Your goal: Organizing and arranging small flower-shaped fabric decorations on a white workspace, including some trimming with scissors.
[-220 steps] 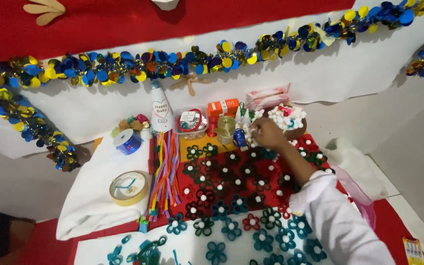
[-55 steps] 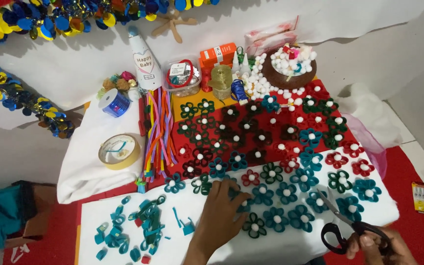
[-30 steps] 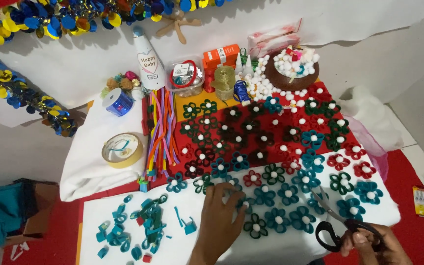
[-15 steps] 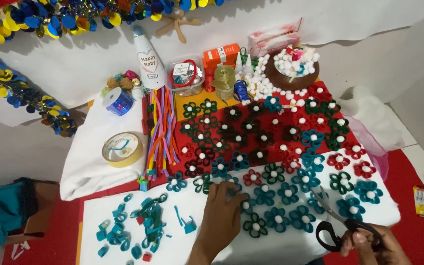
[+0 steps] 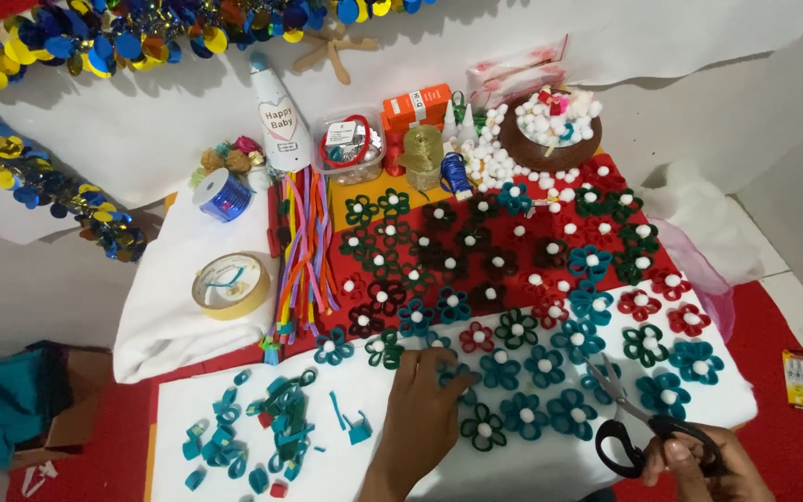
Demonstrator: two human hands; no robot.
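The left hand (image 5: pixel 429 395) presses flat, holding nothing, on the teal flowers (image 5: pixel 499 370); just right, the right hand (image 5: pixel 699 462) grips scissors (image 5: pixel 638 423). Trimming seems next, needing a steady flower.

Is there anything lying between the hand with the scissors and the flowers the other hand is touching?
Yes. The right hand holds black-handled scissors at the lower right, while the left hand rests on a teal paper flower. Between them lie other teal flowers with white centres, spread flat on the white sheet. Nothing tall blocks the way.
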